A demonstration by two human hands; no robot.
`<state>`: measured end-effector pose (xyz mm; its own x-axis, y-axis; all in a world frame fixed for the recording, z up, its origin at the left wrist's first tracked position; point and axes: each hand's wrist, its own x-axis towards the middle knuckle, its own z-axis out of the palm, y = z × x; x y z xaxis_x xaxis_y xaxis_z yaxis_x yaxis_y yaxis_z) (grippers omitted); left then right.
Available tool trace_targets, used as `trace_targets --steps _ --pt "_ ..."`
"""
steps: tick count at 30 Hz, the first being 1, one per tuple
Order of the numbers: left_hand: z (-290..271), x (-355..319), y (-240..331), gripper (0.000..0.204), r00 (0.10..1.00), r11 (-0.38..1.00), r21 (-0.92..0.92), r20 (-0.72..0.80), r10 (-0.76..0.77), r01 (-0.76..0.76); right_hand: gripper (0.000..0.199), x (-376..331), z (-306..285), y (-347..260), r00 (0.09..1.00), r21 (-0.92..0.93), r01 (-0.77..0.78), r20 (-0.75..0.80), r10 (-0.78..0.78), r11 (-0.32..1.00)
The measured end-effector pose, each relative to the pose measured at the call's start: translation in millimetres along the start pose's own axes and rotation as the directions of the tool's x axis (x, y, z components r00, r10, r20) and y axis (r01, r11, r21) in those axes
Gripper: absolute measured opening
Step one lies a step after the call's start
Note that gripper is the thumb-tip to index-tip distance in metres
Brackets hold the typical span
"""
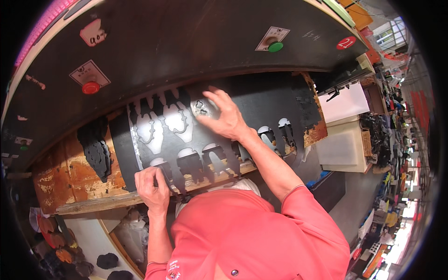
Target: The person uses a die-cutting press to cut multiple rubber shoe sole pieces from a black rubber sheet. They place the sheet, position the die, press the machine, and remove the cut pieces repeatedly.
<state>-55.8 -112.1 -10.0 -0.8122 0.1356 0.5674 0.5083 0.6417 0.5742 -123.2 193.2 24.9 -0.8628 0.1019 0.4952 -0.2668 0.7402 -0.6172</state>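
Overhead, a dark curved machine housing [186,42] is seen bending across the upper picture, and the far part of the work board is shaded by it. A worn wooden board [79,179] with rusty-orange patches is laid beneath the work, and a stack of black cut pieces [96,149] is left on it at the left. White blocks [343,144] are stacked to the right.

A black sheet [261,105] is spread over the board; shoe-part shapes have been cut from it in two rows, so that pale openings are shown through it. Its right edge is ragged.

The right hand [225,116] is laid on the sheet's middle with fingers spread, and a small metal cutting die [201,108] is touched by its fingertips. The left hand [151,184] is closed on the sheet's near edge, pinched between thumb and fingers.

On the housing, a red button [91,87] on a white square label is set at the left, a green button [275,46] on a similar label at the right, and a round red sticker [346,43] further right.
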Motion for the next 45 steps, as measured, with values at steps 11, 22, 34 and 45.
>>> trace_targets --steps 11,22,34,45 --pt "5.4 -2.9 -12.5 0.008 0.998 0.995 0.096 -0.062 -0.013 0.019 0.019 22.1 -117.6 17.1 0.893 -0.141 0.182 -0.391 -0.224 0.973" --pt "-0.5 -8.5 7.7 0.014 0.992 0.99 0.107 -0.072 0.103 -0.095 0.027 -116.9 -61.6 13.7 0.974 -0.068 -0.153 -0.179 0.139 0.986" --pt "1.2 -28.3 14.6 0.014 0.999 0.986 0.164 -0.037 0.018 -0.011 0.028 -120.2 -63.6 22.4 0.975 0.003 -0.174 -0.142 0.173 0.985" --pt "-19.0 -17.6 29.8 0.011 0.983 0.987 0.147 0.162 -0.083 0.059 0.033 -98.9 -85.8 -0.8 0.842 -0.292 -0.406 0.248 0.479 0.866"
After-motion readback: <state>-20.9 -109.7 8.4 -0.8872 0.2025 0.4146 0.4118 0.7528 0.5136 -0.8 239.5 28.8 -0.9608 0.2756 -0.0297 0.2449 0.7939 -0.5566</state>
